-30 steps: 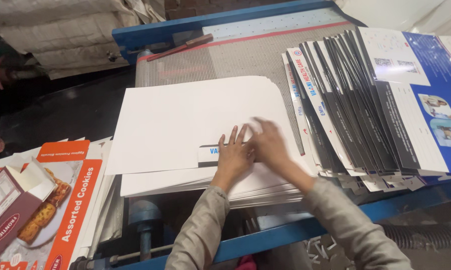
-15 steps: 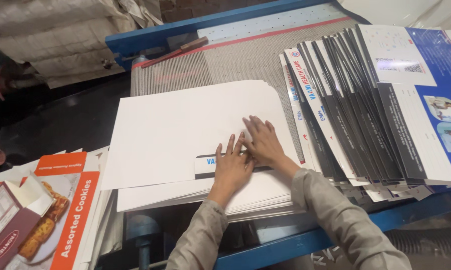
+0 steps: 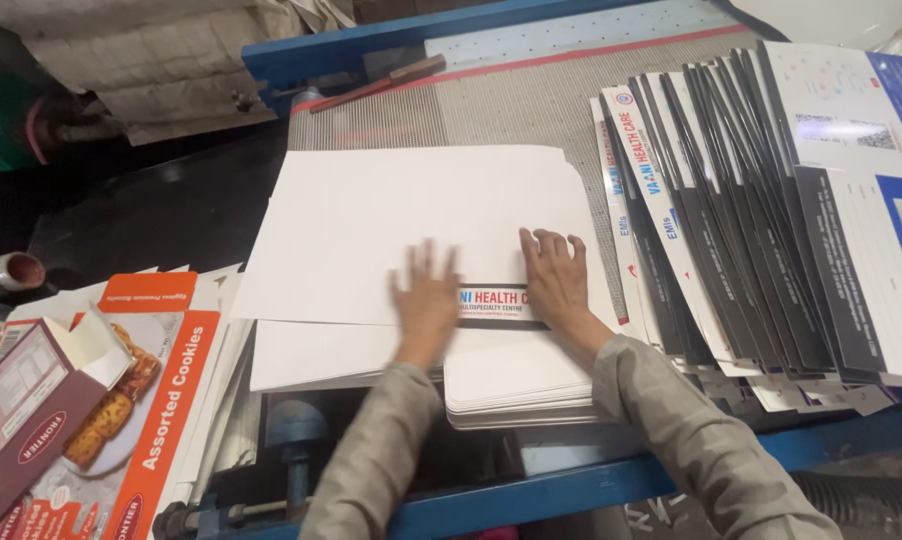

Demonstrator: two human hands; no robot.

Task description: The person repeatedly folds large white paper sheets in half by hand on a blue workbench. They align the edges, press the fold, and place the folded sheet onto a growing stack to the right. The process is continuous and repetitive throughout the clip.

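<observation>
Head view: your left hand [image 3: 426,300] and right hand [image 3: 556,280] pressing flat, fingers spread, gripping nothing, on white sheet [image 3: 421,225]; judging stack [image 3: 516,385] at 6 o'clock risking skewing if pushing unevenly.

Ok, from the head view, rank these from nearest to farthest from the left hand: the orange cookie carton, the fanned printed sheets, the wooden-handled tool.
1. Orange cookie carton, lower left of the left hand.
2. Fanned printed sheets, to the right, beyond the right hand.
3. Wooden-handled tool, far up on the blue table edge.

Looks like a print or packaging workshop: blue-framed machine desk [image 3: 531,30], fanned stacks of printed sheets [image 3: 731,220], flattened cookie cartons [image 3: 161,400] piled alongside.
</observation>
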